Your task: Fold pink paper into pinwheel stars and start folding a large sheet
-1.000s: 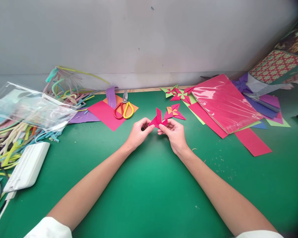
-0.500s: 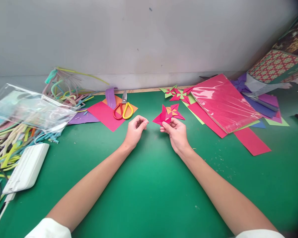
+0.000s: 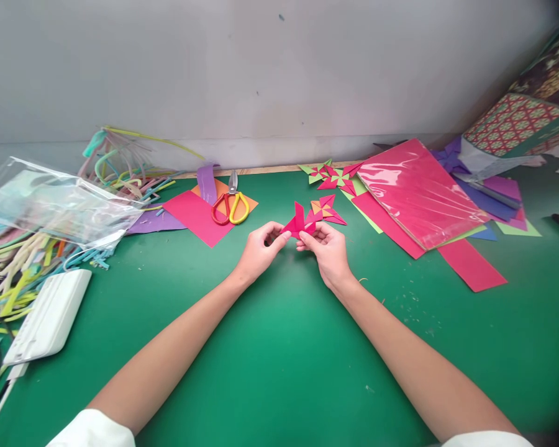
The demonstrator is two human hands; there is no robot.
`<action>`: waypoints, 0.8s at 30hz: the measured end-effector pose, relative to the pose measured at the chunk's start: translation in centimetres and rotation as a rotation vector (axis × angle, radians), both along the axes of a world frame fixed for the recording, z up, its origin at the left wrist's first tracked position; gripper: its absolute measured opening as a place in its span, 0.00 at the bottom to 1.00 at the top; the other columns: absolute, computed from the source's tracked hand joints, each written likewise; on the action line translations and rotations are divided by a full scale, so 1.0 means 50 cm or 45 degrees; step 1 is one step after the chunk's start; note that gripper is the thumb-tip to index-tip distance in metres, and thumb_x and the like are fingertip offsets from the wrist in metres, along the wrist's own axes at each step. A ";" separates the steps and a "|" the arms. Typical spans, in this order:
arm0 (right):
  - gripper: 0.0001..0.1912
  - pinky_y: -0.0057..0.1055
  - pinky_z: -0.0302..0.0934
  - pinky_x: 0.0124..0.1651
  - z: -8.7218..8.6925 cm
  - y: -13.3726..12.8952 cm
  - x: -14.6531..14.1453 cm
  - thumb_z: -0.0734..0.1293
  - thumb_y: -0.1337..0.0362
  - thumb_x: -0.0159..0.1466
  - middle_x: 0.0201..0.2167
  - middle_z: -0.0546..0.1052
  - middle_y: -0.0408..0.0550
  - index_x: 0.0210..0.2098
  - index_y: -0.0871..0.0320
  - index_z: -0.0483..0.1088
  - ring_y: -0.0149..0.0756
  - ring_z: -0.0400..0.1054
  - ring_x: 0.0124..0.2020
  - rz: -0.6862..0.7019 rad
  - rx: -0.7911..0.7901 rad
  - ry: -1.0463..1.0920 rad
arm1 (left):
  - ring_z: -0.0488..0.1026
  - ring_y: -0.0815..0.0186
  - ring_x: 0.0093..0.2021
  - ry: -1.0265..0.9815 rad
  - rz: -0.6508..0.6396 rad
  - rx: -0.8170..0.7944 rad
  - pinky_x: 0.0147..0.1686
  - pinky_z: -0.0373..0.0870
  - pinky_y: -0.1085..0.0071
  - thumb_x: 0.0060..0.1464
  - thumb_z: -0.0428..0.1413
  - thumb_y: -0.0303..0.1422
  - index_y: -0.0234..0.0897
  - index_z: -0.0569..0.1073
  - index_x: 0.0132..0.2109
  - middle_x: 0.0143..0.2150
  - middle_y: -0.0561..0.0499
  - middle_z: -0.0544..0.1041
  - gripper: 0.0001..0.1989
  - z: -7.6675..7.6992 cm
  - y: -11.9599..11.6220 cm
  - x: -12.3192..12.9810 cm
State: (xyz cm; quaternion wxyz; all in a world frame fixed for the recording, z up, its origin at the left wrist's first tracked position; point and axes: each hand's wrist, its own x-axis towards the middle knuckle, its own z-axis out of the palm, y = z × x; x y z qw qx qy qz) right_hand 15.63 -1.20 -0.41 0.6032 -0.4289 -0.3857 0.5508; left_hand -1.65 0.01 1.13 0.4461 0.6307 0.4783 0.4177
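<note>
My left hand (image 3: 259, 249) and my right hand (image 3: 328, 251) are drawn in near each other, each pinched narrow between thumb and fingers on one end of the same pink fold (image 3: 295, 227). My farther fingers are partly hidden, so I cannot tell just how they lie behind it.

The green table (image 3: 279, 360) runs under everything, and the fold sits between my hands over its far half. Well to my right lies the pack (image 3: 419, 192), red under shiny film. To my left is the red sheet (image 3: 200, 218), with the scissors (image 3: 233, 185) close by. The star (image 3: 327, 210), pink and orange, lies just beyond the fold; I cannot tell whether they touch.

I judge the fold next to weightless, so a light pinch should do. Layered, it is probably stiff along its creases and springier where single. Dry paper should not slip from me, though its layers may slide on each other. A hard squeeze could crush it, a tug open or tear it. The low ends, thumbs in front, look the surest hold. Smallest is the flap (image 3: 299, 215), standing up between my thumbs; it seems thin and easily bent, best touched on its flat face.
</note>
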 end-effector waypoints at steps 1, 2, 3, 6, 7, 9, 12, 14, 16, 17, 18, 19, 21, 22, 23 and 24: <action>0.17 0.30 0.77 0.33 0.001 -0.001 -0.001 0.81 0.56 0.55 0.29 0.79 0.42 0.35 0.57 0.75 0.34 0.78 0.29 0.015 0.006 -0.018 | 0.63 0.68 0.30 0.021 -0.005 -0.001 0.32 0.59 0.71 0.62 0.60 0.44 0.36 0.76 0.39 0.30 0.54 0.71 0.14 0.001 -0.001 0.001; 0.17 0.30 0.77 0.33 0.001 -0.002 -0.003 0.81 0.56 0.55 0.29 0.80 0.42 0.35 0.57 0.75 0.34 0.78 0.29 0.027 0.007 -0.026 | 0.62 0.69 0.29 0.038 -0.010 0.002 0.32 0.58 0.71 0.62 0.60 0.43 0.36 0.76 0.38 0.29 0.55 0.70 0.14 0.002 -0.001 0.001; 0.17 0.30 0.77 0.33 0.002 -0.002 -0.003 0.81 0.56 0.55 0.29 0.80 0.42 0.35 0.57 0.75 0.35 0.78 0.29 0.033 0.004 -0.026 | 0.61 0.69 0.29 0.049 -0.012 0.006 0.31 0.57 0.71 0.62 0.60 0.43 0.36 0.76 0.37 0.28 0.55 0.69 0.14 0.002 -0.001 0.000; 0.18 0.31 0.77 0.33 0.003 -0.001 -0.004 0.82 0.56 0.53 0.28 0.80 0.42 0.35 0.57 0.75 0.35 0.78 0.28 0.037 -0.021 -0.009 | 0.60 0.69 0.28 0.052 -0.007 0.014 0.31 0.56 0.71 0.62 0.60 0.42 0.36 0.73 0.34 0.27 0.56 0.68 0.14 0.002 0.000 -0.002; 0.18 0.31 0.77 0.33 0.003 0.000 -0.004 0.82 0.55 0.53 0.28 0.80 0.42 0.35 0.57 0.75 0.35 0.78 0.28 0.038 -0.032 -0.004 | 0.60 0.69 0.29 0.047 -0.003 0.013 0.31 0.57 0.71 0.61 0.60 0.42 0.36 0.73 0.34 0.27 0.56 0.68 0.14 0.001 0.000 -0.003; 0.20 0.31 0.77 0.32 0.005 0.000 -0.003 0.83 0.54 0.51 0.27 0.79 0.41 0.34 0.56 0.74 0.35 0.77 0.27 0.037 -0.055 0.007 | 0.61 0.69 0.29 0.033 0.006 0.009 0.31 0.57 0.71 0.61 0.60 0.42 0.36 0.71 0.33 0.27 0.55 0.68 0.15 -0.002 0.001 -0.006; 0.22 0.32 0.77 0.31 0.006 0.001 -0.003 0.83 0.53 0.50 0.26 0.79 0.41 0.34 0.56 0.73 0.35 0.77 0.25 0.032 -0.078 0.019 | 0.61 0.69 0.28 0.021 0.011 0.006 0.31 0.57 0.70 0.61 0.61 0.43 0.37 0.69 0.31 0.26 0.56 0.67 0.17 -0.005 0.002 -0.008; 0.22 0.31 0.77 0.31 0.007 0.001 -0.004 0.83 0.53 0.50 0.26 0.78 0.41 0.33 0.56 0.72 0.34 0.77 0.25 0.031 -0.070 0.009 | 0.61 0.69 0.29 0.030 0.003 0.006 0.31 0.56 0.70 0.61 0.61 0.43 0.37 0.70 0.31 0.26 0.56 0.67 0.16 -0.005 0.002 -0.008; 0.22 0.31 0.77 0.31 0.008 0.000 -0.004 0.83 0.53 0.51 0.26 0.78 0.40 0.34 0.56 0.73 0.34 0.77 0.26 0.028 -0.054 -0.012 | 0.61 0.69 0.29 0.046 -0.020 0.008 0.32 0.57 0.70 0.62 0.60 0.43 0.36 0.73 0.34 0.27 0.55 0.69 0.15 -0.003 0.001 -0.006; 0.22 0.31 0.77 0.31 0.008 -0.001 -0.004 0.83 0.53 0.51 0.26 0.78 0.40 0.34 0.56 0.73 0.34 0.77 0.26 0.029 -0.045 -0.026 | 0.61 0.69 0.30 0.055 -0.031 0.011 0.32 0.57 0.70 0.62 0.60 0.43 0.36 0.74 0.36 0.28 0.55 0.69 0.14 -0.002 0.000 -0.005; 0.21 0.31 0.77 0.31 0.008 -0.002 -0.005 0.82 0.52 0.52 0.26 0.78 0.40 0.34 0.56 0.73 0.34 0.77 0.26 0.036 -0.034 -0.042 | 0.61 0.69 0.30 0.063 -0.042 0.014 0.32 0.57 0.70 0.62 0.60 0.43 0.36 0.76 0.37 0.29 0.55 0.70 0.14 0.000 0.000 -0.004; 0.21 0.31 0.77 0.31 0.008 -0.003 -0.005 0.82 0.52 0.52 0.26 0.78 0.40 0.34 0.56 0.73 0.34 0.77 0.26 0.051 -0.020 -0.062 | 0.61 0.69 0.30 0.070 -0.051 0.019 0.32 0.57 0.71 0.62 0.60 0.43 0.36 0.77 0.38 0.29 0.55 0.70 0.14 0.000 0.000 -0.003; 0.20 0.31 0.76 0.32 0.008 -0.005 -0.007 0.81 0.51 0.54 0.27 0.79 0.41 0.34 0.56 0.74 0.33 0.76 0.26 0.094 0.014 -0.103 | 0.60 0.69 0.30 0.078 -0.053 0.034 0.32 0.56 0.71 0.61 0.61 0.44 0.36 0.77 0.38 0.29 0.55 0.70 0.14 0.000 0.000 -0.001; 0.19 0.31 0.76 0.32 0.007 -0.006 -0.007 0.81 0.51 0.55 0.27 0.79 0.41 0.34 0.56 0.74 0.33 0.76 0.25 0.113 0.028 -0.120 | 0.60 0.69 0.30 0.077 -0.053 0.041 0.31 0.56 0.71 0.61 0.61 0.44 0.36 0.77 0.37 0.29 0.55 0.70 0.14 -0.001 0.000 -0.001; 0.19 0.31 0.76 0.32 0.006 -0.007 -0.007 0.80 0.50 0.55 0.28 0.79 0.42 0.34 0.56 0.75 0.33 0.75 0.25 0.126 0.039 -0.134 | 0.59 0.69 0.29 0.070 -0.053 0.047 0.31 0.56 0.71 0.61 0.62 0.44 0.36 0.77 0.36 0.28 0.56 0.69 0.14 -0.002 0.001 -0.001; 0.19 0.31 0.76 0.32 0.005 -0.008 -0.008 0.80 0.50 0.56 0.28 0.79 0.42 0.35 0.56 0.75 0.33 0.75 0.26 0.132 0.047 -0.144 | 0.59 0.69 0.29 0.058 -0.052 0.051 0.31 0.56 0.71 0.61 0.62 0.44 0.36 0.77 0.35 0.28 0.56 0.69 0.14 -0.004 0.001 -0.002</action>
